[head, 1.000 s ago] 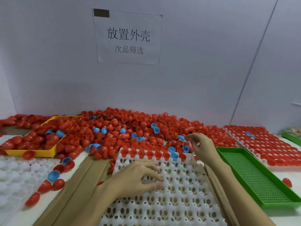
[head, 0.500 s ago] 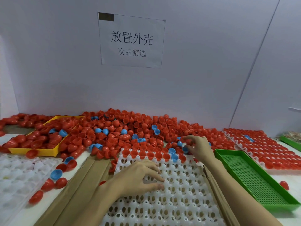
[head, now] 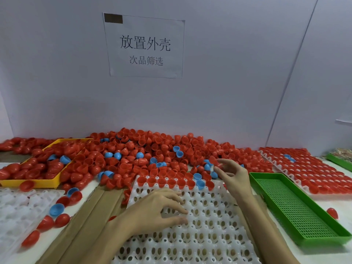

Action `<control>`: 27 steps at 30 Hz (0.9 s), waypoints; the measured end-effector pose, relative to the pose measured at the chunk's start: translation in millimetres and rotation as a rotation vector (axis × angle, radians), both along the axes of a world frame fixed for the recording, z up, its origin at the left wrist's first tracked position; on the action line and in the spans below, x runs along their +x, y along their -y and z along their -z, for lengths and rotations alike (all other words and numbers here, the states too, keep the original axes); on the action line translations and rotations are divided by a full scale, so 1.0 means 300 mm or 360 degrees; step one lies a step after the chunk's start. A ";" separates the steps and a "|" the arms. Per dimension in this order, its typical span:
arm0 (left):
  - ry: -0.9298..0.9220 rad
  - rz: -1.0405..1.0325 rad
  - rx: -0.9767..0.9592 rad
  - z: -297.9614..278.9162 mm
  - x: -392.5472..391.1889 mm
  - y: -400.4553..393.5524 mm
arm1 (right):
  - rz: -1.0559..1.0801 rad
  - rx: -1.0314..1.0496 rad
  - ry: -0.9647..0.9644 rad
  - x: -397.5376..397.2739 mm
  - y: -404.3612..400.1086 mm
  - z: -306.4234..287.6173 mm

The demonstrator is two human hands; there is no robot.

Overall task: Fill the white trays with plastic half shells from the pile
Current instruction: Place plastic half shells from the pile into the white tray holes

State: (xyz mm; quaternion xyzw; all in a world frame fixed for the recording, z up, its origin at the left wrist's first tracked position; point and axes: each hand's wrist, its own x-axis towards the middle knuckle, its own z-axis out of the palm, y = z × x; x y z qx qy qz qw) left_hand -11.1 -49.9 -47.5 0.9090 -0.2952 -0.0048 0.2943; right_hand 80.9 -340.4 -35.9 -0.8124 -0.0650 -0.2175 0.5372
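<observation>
One red shell [head: 214,161] is now pinched in the right hand [head: 233,173], lifted off the pile [head: 152,149] since a second ago; the tray [head: 209,225], steadied by the flat left hand [head: 158,208], awaits it.

The left hand [head: 158,210] rests with spread fingers on the white tray [head: 209,225], whose far row holds red and blue shells. The right hand [head: 233,175] pinches a red half shell [head: 214,161] at the pile [head: 152,149] edge, beside a green tray [head: 297,206].
</observation>
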 end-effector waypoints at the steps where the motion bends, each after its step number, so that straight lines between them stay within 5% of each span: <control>1: 0.0006 -0.0006 -0.0011 -0.003 -0.001 0.000 | -0.0130 0.0071 -0.0036 -0.016 -0.010 -0.011; 10: 0.0408 -0.0285 -0.0680 -0.067 -0.043 0.079 | -0.0950 0.0119 -0.0313 -0.138 -0.088 -0.074; 18: 0.0055 -0.0389 -0.1044 -0.060 -0.051 0.110 | -0.1206 0.0078 -0.0405 -0.193 -0.146 -0.087; 27: -0.0409 -0.0260 -0.1224 -0.056 -0.043 0.100 | -0.0759 -0.0409 0.0025 -0.188 -0.169 -0.071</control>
